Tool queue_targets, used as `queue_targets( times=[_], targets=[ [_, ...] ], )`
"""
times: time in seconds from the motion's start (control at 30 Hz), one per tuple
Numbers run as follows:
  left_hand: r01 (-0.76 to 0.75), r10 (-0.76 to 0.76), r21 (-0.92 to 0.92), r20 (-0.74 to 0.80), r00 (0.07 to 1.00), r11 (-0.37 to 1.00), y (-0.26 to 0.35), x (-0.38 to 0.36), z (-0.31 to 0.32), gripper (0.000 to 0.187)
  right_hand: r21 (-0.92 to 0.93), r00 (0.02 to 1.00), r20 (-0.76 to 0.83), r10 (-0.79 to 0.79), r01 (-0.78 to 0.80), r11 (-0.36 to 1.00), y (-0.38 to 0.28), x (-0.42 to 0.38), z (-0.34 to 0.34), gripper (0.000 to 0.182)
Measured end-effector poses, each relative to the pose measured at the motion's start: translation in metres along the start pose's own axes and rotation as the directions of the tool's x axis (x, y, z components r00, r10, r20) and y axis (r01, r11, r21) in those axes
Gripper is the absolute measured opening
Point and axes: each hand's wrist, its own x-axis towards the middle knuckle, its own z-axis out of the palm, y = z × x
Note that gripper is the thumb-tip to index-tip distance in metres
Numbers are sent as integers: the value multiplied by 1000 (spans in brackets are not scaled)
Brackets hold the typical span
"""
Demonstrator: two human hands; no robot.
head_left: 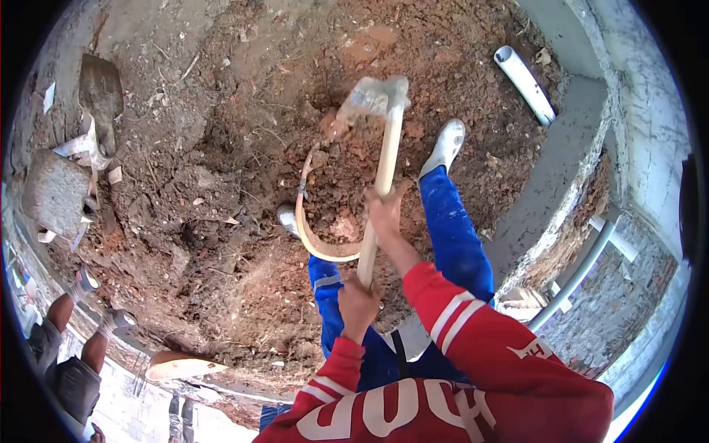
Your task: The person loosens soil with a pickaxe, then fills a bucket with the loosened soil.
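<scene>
A hoe with a pale wooden handle (389, 151) is held out in front of me, its broad metal head (373, 96) blurred above the soil. My right hand (384, 214) wraps round the middle of the handle. Lower down, near the handle's end, my left hand (358, 306) is closed on it too. A curved, dirt-covered hose or pipe (306, 232) emerges from the loose reddish soil (258, 288) and passes by the handle between my hands. My boots (446, 144) stand on either side of the dug soil.
A white pipe (524, 85) lies at the upper right beside a concrete wall (642, 96). A grey pipe (576, 277) runs along the right. Stone or concrete pieces (55, 192) sit at left. At lower left are another person's legs (92, 351) and a pale board (181, 366).
</scene>
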Motion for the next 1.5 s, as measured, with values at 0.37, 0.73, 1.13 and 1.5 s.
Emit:
queue_targets(
  times=[0.37,0.73,1.13,1.5],
  targets=[
    [-293,286,45,127,950,955,-143,-32,-45,26,486,990,106,90,-131,864,78,-117,-29,11],
    [-817,688,-356,-443,576,454,360,205,40,28,-109,133,-350,-927,977,181,-383,70,-141,18],
    [0,31,-332,89,996,943,96,121,118,29,-500,967,-19,-253,209,840,-43,197,-39,40],
    [-12,3,30,259,966,999,-62,-56,-11,29,101,985,-142,100,-86,991,119,-30,-40,18]
  ],
)
